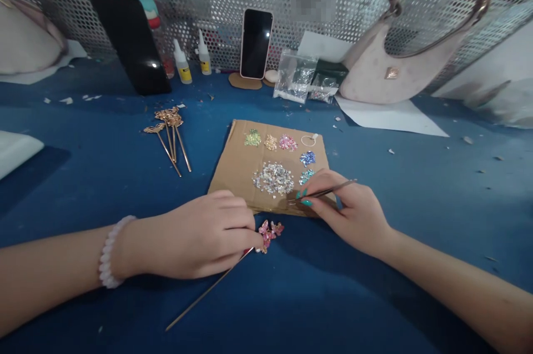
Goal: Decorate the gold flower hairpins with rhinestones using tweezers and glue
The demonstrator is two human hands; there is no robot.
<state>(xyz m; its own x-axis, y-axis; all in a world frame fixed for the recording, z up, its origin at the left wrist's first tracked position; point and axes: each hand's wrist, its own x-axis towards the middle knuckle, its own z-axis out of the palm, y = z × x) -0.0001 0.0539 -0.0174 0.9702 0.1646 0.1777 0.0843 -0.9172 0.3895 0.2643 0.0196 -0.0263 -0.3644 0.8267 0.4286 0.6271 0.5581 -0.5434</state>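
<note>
My left hand (200, 240) is closed on a gold hair stick (208, 293) whose top carries pink gems (270, 232); it lies low over the blue table, just in front of the cardboard sheet (233, 168). My right hand (350, 212) pinches thin tweezers (322, 193), their tips reaching left over the cardboard's near edge beside the silver rhinestone heap (273, 178). Small piles of green, yellow, pink, blue and teal stones sit further back on the cardboard.
Several gold hair sticks (170, 135) lie left of the cardboard. At the back stand a phone (256, 43), two glue bottles (183, 65), a black tablet (131, 43), bags of stones (295, 76) and a pink handbag (395, 65) on white paper.
</note>
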